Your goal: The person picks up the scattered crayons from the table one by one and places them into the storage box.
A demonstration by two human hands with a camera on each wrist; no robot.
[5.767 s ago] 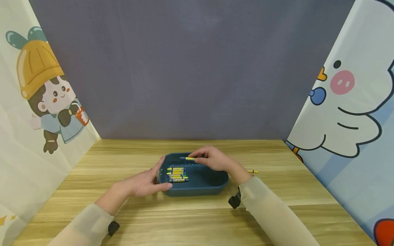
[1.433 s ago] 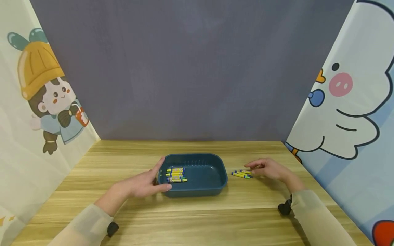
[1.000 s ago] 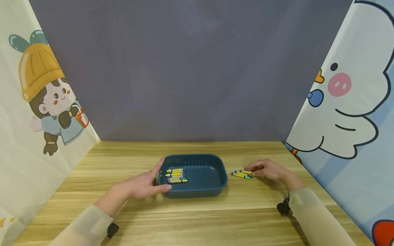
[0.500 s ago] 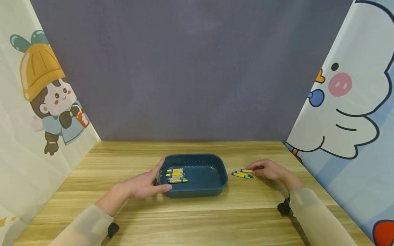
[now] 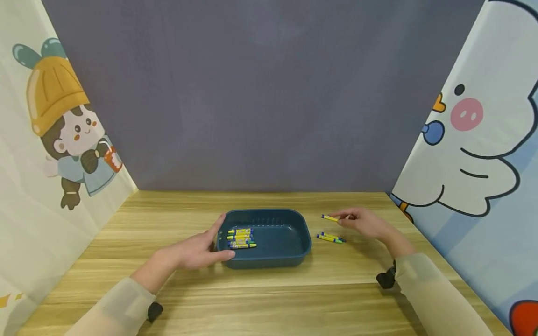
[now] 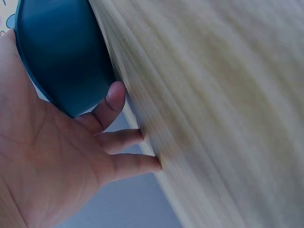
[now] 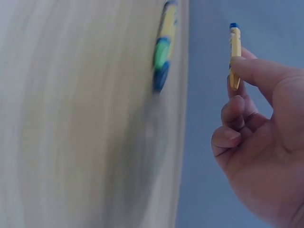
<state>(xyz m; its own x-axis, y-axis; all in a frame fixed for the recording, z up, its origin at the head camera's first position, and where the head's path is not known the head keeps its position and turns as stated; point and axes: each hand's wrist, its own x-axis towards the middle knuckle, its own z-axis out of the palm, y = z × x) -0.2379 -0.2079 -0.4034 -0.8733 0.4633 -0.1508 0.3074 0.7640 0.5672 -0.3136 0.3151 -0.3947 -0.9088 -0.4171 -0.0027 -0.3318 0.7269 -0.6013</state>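
Observation:
My right hand (image 5: 364,224) pinches a yellow-wrapped crayon (image 5: 329,218) between thumb and fingertips, raised above the table. In the right wrist view this crayon (image 7: 235,54) points its blue end upward. Below the hand, two crayons, one green-tipped (image 5: 329,239) and one dark-tipped (image 7: 161,80), lie side by side on the wood. My left hand (image 5: 197,249) rests against the left end of a dark blue tray (image 5: 269,264), fingers spread, thumb on the near rim. Several crayons (image 5: 241,238) lie in a row inside the tray's left part. In the left wrist view, fingertips touch the tabletop beside the tray wall (image 6: 66,52).
The wooden table (image 5: 269,303) reaches back to a grey partition (image 5: 260,102). Cartoon-printed panels stand at the left (image 5: 25,196) and right (image 5: 475,186). Black wrist cameras sit below both sleeves.
The right hand has earlier released a crayon in the tray and gone back to the right. In the last half second it has lifted the rearmost of three crayons off the table.

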